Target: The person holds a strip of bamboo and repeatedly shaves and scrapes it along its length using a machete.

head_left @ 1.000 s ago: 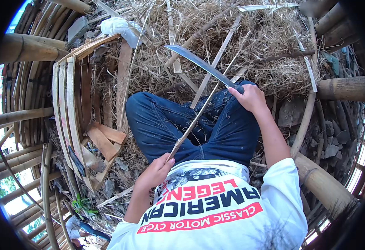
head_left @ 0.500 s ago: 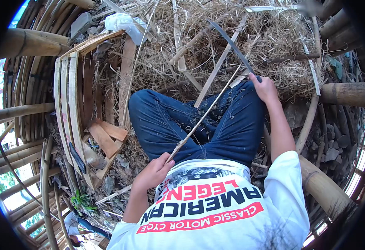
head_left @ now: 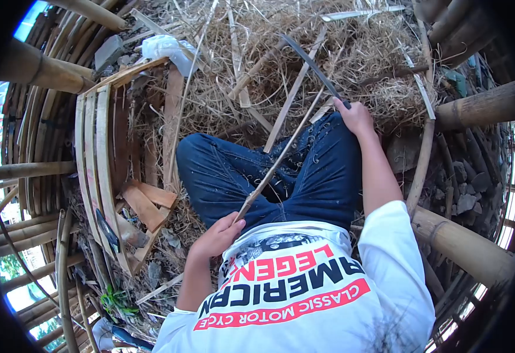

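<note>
My left hand (head_left: 217, 234) is closed round the near end of a long thin bamboo strip (head_left: 278, 160), beside my waist. The strip slants up across my lap, its far end close to the blade at my right knee. In my right hand (head_left: 357, 117) is the dark handle of a long curved machete (head_left: 311, 63). The blade points up and left over a heap of shavings. Curly bits lie scattered on my jeans (head_left: 222, 170).
Pale shavings (head_left: 381, 47) cover the ground in front, with loose flat strips (head_left: 295, 91) on them. A wooden crate (head_left: 90, 159) with small boards stands at left, near a white plastic bag (head_left: 166, 50). Thick bamboo poles (head_left: 463, 244) flank the right side. A person (head_left: 107, 335) shows at lower left.
The view has shifted slightly, so most things sit a little further left. Both hands keep their holds on the strip and the machete, the blade still beside the strip's far end.
</note>
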